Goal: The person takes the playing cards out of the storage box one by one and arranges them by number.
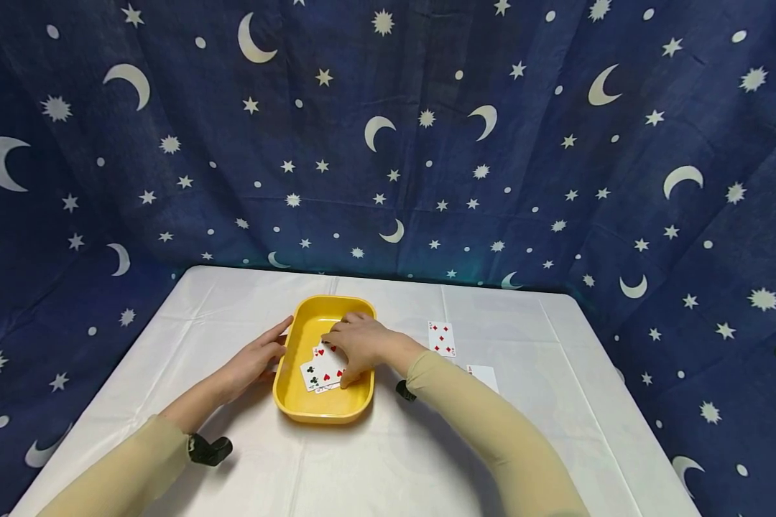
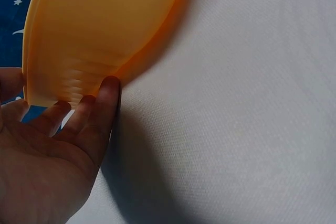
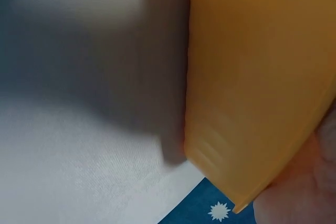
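A yellow tray (image 1: 323,416) with raised walls stands on the white-covered table, and several overlapping playing cards (image 1: 320,371) lie inside it, hearts and clubs showing. My right hand (image 1: 358,343) reaches over the tray's right wall and grips the cards between thumb and fingers; the palm covers part of them. In the right wrist view only the edge of that hand shows beside the tray's outer wall (image 3: 252,77). At the tray's left side, my left hand (image 1: 255,366) rests its extended fingertips (image 2: 109,90) against the outer wall, as the left wrist view shows.
Right of the tray, a five of diamonds (image 1: 441,339) lies face up on the tablecloth (image 1: 362,467). Closer to me lies another card (image 1: 483,376), partly behind the right sleeve. A dark blue curtain (image 1: 427,172) with moons and stars hangs behind the table.
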The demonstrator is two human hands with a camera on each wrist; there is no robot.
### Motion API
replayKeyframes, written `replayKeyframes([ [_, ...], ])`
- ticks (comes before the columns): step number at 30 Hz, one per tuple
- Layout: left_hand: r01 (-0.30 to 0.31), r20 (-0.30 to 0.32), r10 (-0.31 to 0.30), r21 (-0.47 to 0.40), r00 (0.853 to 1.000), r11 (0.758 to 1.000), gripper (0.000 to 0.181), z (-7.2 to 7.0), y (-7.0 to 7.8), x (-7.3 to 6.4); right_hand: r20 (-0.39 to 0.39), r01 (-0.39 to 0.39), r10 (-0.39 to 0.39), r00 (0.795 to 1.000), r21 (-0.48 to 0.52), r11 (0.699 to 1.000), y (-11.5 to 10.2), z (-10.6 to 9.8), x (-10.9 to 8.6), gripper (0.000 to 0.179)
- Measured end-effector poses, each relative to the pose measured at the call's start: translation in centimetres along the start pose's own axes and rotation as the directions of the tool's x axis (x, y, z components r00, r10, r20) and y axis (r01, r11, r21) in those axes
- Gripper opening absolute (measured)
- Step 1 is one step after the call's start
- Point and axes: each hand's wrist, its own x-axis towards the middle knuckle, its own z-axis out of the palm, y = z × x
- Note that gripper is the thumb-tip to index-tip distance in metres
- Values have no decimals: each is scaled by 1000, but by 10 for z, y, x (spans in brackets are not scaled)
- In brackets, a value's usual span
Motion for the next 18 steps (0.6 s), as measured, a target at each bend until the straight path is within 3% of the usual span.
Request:
replayKeyframes([
  [18, -10, 8, 10, -1, 1000, 1000, 69, -1, 0, 0, 9, -14, 15, 1000, -18, 1000, -2, 3, 2, 90],
])
